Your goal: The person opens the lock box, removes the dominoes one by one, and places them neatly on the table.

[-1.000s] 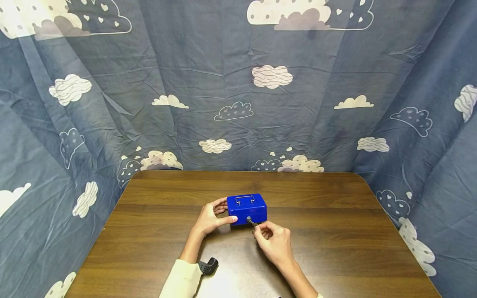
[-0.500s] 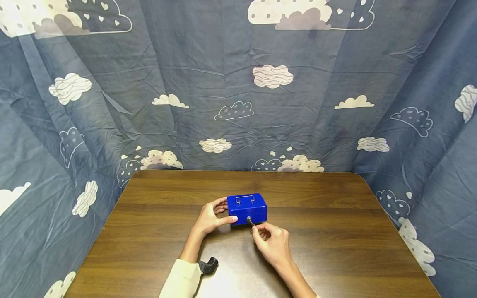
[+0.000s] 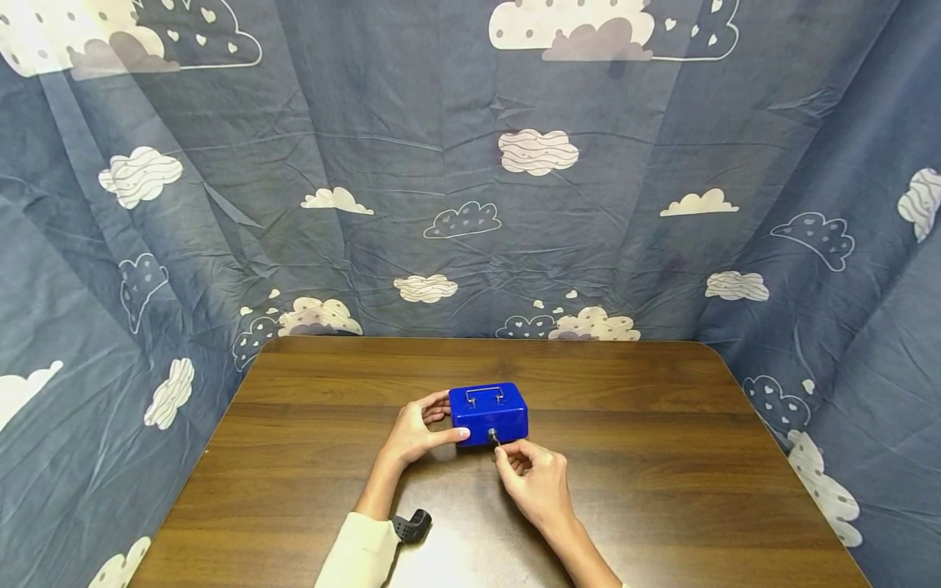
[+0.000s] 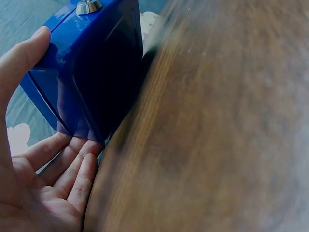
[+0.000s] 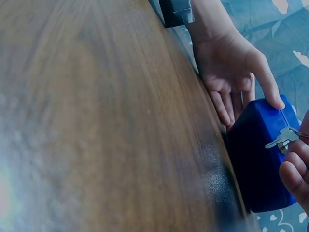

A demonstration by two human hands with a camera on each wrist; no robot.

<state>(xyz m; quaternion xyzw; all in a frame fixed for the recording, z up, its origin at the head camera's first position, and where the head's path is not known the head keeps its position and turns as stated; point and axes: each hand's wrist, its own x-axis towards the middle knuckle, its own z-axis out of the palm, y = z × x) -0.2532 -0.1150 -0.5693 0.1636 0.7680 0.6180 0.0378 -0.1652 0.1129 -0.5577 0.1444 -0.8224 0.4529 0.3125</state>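
Observation:
A small blue cash box (image 3: 509, 418) with a wire handle on its lid stands on the table, lid down. My left hand (image 3: 410, 434) holds it from the left, thumb on the front face and fingertips against the side, as the left wrist view shows. At the round silver lock (image 4: 88, 7) on the front, the right hand (image 3: 540, 483) pinches a key between thumb and forefinger. Its blade is mostly hidden in the head view. In the right wrist view a loose silver key (image 5: 285, 136) dangles on a ring beside the lock.
The brown wooden table (image 3: 662, 457) extends around the box. Behind and at both sides hangs a grey-blue curtain (image 3: 397, 122) with cloud prints. A black band (image 3: 413, 527) sits on the left wrist.
My right hand has shifted slightly left, and the key at the lock now points more straight toward me. The left hand and the cash box stay in place.

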